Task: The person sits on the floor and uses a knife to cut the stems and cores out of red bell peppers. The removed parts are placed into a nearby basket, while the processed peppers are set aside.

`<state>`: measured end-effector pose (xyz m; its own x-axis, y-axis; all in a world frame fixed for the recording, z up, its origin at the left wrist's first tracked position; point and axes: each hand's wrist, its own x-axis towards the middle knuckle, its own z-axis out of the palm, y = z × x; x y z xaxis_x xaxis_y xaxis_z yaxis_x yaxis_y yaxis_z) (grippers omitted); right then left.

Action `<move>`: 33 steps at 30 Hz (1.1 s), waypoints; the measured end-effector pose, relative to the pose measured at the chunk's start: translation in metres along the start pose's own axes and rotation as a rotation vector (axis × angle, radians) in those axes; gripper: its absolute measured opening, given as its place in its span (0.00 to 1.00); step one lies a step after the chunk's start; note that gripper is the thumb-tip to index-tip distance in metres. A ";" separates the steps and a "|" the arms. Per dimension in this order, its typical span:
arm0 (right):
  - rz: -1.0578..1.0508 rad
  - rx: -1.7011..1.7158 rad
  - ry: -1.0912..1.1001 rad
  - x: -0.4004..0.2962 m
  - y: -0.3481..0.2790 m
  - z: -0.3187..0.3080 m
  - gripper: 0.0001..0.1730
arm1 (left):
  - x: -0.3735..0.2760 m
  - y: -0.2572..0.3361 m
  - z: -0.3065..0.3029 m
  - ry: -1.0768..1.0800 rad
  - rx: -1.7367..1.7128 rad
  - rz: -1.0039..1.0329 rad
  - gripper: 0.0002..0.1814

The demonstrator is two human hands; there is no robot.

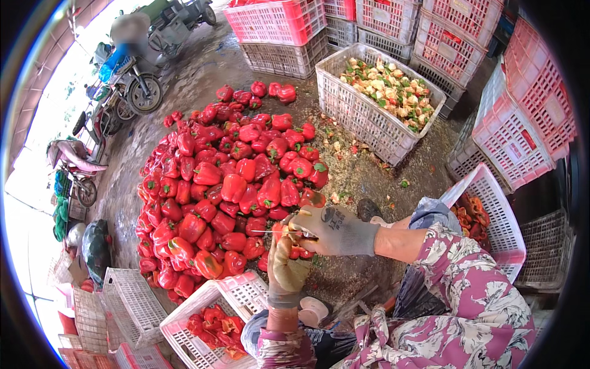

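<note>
Both hands wear grey work gloves with worn, stained fingers and meet at the right edge of a large heap of red bell peppers. My left hand grips a red pepper, partly hidden by the fingers. My right hand is closed on a knife, whose thin blade points left across that pepper; its handle is hidden in the glove. Below my left hand, a white plastic crate holds cut red pepper pieces. A crate at the right holds more cut peppers.
A white crate of pepper cores and stems stands beyond the heap. Stacked crates line the back and right. Nested crates stand lower left. Motorbikes are parked upper left. Scraps litter the floor.
</note>
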<state>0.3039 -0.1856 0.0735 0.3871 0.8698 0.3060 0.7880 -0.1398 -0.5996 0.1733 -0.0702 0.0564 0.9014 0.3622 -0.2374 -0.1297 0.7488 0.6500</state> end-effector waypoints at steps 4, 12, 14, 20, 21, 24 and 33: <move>0.017 -0.025 -0.045 -0.005 0.000 0.004 0.22 | 0.000 -0.009 -0.013 -0.025 -0.018 -0.033 0.26; 0.094 0.041 -0.235 -0.008 0.003 0.009 0.19 | -0.004 -0.025 -0.032 -0.089 0.874 0.239 0.26; 0.095 0.071 -0.230 -0.012 0.009 0.019 0.21 | 0.000 -0.034 -0.029 -0.027 0.406 0.043 0.26; 0.143 0.063 -0.203 -0.025 0.023 0.032 0.26 | -0.005 -0.034 -0.007 0.092 0.473 0.021 0.15; 0.142 0.062 -0.186 -0.029 0.025 0.033 0.27 | -0.002 -0.038 -0.023 0.040 0.663 0.048 0.14; 0.122 0.055 -0.176 -0.025 0.022 0.034 0.25 | 0.002 -0.046 -0.039 0.158 0.381 0.019 0.13; 0.136 0.163 -0.194 -0.016 0.034 0.036 0.18 | -0.002 -0.031 -0.024 0.030 0.378 0.091 0.19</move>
<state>0.3072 -0.1875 0.0218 0.3724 0.9249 0.0766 0.6415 -0.1969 -0.7414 0.1659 -0.0808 0.0199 0.8800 0.4381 -0.1835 -0.0426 0.4575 0.8882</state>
